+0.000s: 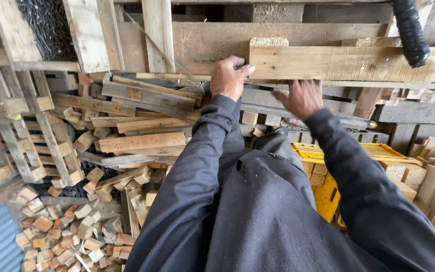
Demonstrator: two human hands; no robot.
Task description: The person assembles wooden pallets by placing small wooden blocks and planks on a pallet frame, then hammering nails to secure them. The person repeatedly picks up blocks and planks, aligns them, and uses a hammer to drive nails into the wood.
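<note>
Cramped pallet stacks [21, 141]: left hand [231, 76] at plank [353, 63] end, right hand [302, 96] below.

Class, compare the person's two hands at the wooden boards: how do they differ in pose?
The left hand is curled, its fingers gripping the end of the pale wooden plank; the right hand is spread open, lower, below that plank. Both reach forward from dark sleeves.

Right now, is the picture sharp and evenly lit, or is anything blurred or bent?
Head view: soft, even daylight, no glare. The left hand on the plank is sharp; the right hand is slightly smeared. Planks at the edges lean and bow, a wide-lens effect.
</note>
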